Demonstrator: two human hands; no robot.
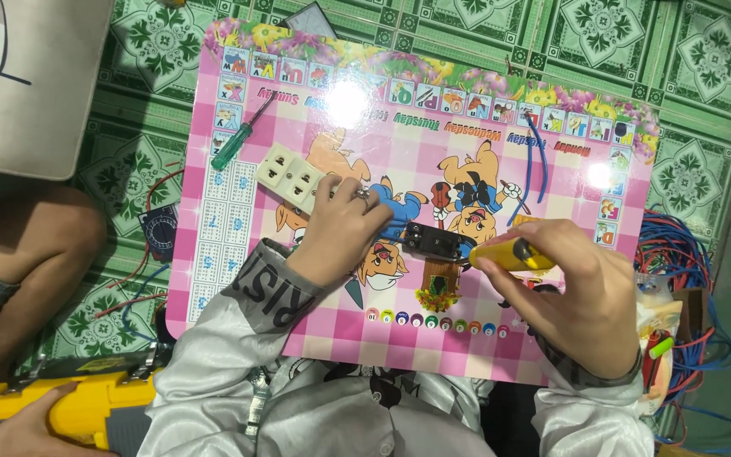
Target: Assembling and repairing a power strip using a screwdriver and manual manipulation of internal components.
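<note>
Black plastic, the small boxy part (435,241) on the pink board (552,338) looks light, rigid and slippery, best pinched by its sides, as the left hand (344,228) fingers steady it while the right hand (581,296) fingers grip a yellow tool (509,254).

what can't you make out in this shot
Head view only:
- Yellow tool: its tip, hidden behind the right hand.
- Black part: its kind, too small, half under the left hand.
- Yellow case: cut off by the bottom edge.
</note>
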